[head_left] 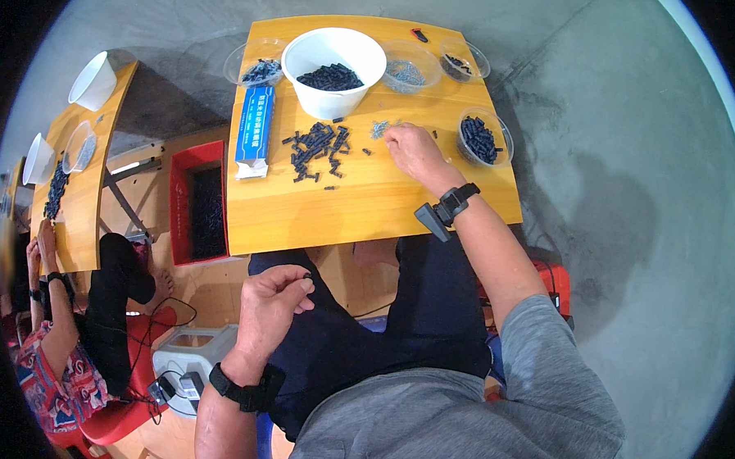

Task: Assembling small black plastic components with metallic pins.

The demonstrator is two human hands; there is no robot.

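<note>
Table (384,222): yellow-orange
Tub (328,105): white
Loose pieces (312,143): black
Long box (255,130): blue, white
Bin (178,215): red
Shirt (449,422): mottled grey
Trousers (441,319): dark navy

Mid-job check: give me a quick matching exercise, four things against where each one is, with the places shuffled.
1. Left hand
2. Right hand
3. Blue box
4. Red bin

A. Off the table, by its left edge
B. At the small silver pieces
C. Above the lap, pinching a small dark piece
D. On the table, left of the black heap

Pairs: 1-C; 2-B; 3-D; 4-A
</note>
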